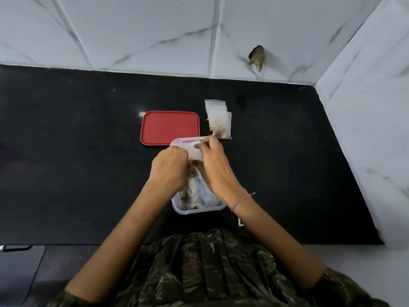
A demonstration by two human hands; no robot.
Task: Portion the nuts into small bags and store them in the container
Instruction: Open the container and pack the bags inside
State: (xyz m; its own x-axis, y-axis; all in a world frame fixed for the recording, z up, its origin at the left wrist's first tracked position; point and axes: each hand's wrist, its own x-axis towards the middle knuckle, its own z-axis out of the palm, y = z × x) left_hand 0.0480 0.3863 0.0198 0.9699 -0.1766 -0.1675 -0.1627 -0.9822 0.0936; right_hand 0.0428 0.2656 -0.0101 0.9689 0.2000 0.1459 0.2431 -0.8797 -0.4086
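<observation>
Nearest you, your camouflage-patterned garment (212, 269) fills the bottom edge, and your bare forearms reach forward from it. At the lower left a dark grey object (17, 264) is cut off by the frame. A small white item (240, 222) shows only a corner from under your right forearm, just below the thin braided bracelet (242, 198).

The clear rectangular plastic container (199, 210) stands on the black stone surface (66, 156), its long axis running straight away from you. Your hands hide its middle. Inside lies a crumpled clear bag of brown nuts (190, 193), its print too blurred to read.

Over the container's far half, your left hand (169, 165) and right hand (212, 165) both grip a small clear zip bag (194, 152). The right pinches its far edge. The left is curled at its left side with the fingertips hidden. Whether its mouth is open or sealed cannot be told.

Beyond, a red rounded-rectangle plastic lid (170, 127) lies flat, its long side across your view. To its right, a small filled zip bag of nuts (221, 127) overlaps a stack of empty clear zip bags (215, 106), which point away from you.
</observation>
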